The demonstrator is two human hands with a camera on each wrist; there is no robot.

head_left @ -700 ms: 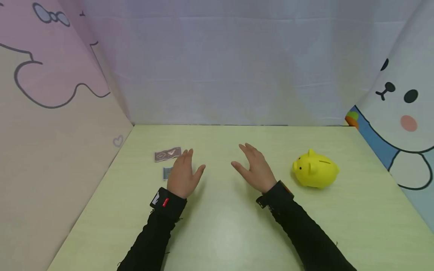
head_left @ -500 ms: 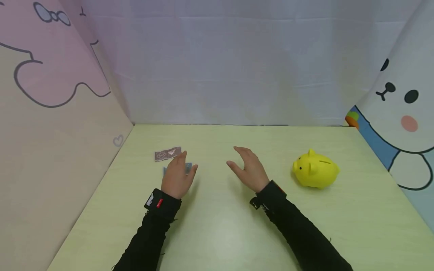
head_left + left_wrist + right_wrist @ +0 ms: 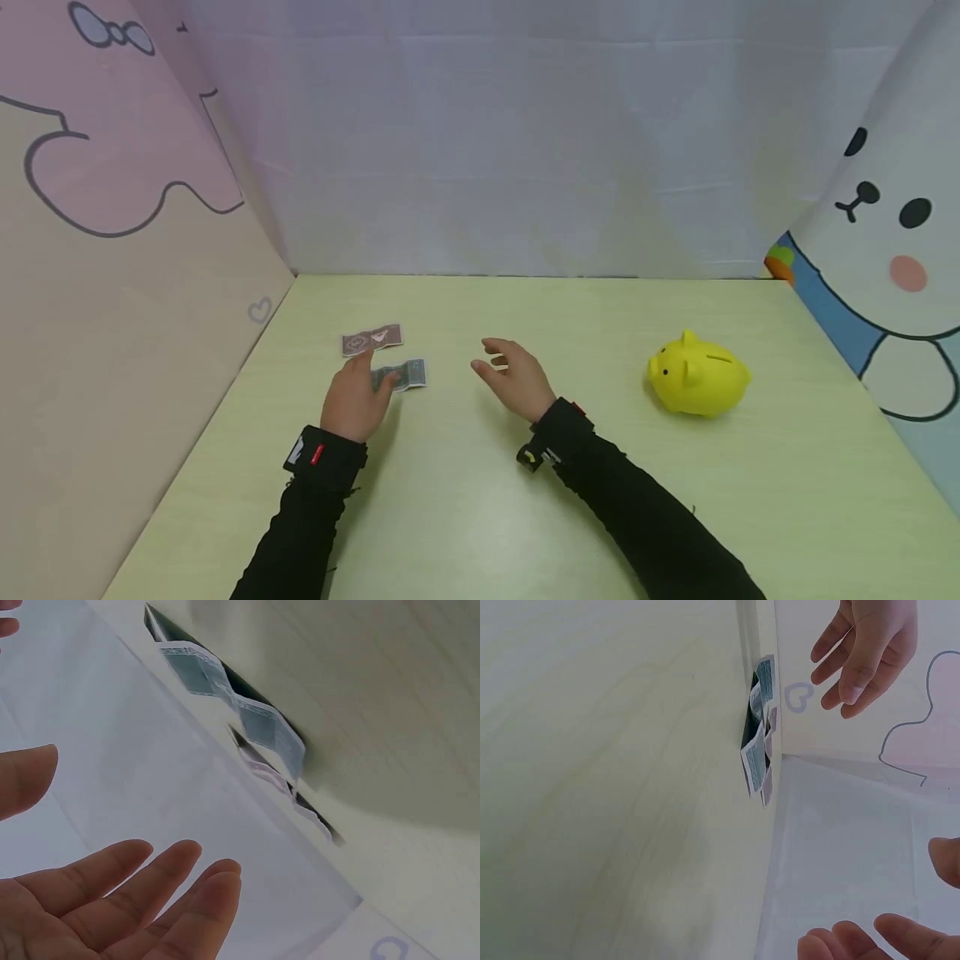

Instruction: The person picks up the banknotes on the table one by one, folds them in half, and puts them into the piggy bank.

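Note:
Two creased banknotes lie on the left part of the table: a reddish-brown banknote (image 3: 372, 339) farther back and a blue-green banknote (image 3: 411, 374) nearer the front. In the left wrist view the blue-green banknote (image 3: 259, 720) stands up in folds. My left hand (image 3: 352, 402) is above the table beside it, fingers loosely bent, thumb overlapping the note's left part in the head view; nothing is in its grasp. My right hand (image 3: 517, 382) hovers to the right of the notes, fingers relaxed and holding nothing. A yellow piggy bank (image 3: 697, 375) with a slot on top stands at the right.
The pale wooden table (image 3: 480, 517) ends at a white curtain (image 3: 480, 150) at the back. Printed cloth panels stand at both sides, one with a pink figure (image 3: 150, 167), the other with a white bear (image 3: 900, 250). Both wrists wear black bands.
Both hands have moved left, the left one also slightly down and nearer the front. More of the blue-green banknote shows now. Fingers of the right hand have bent a little. Notes and piggy bank stay put.

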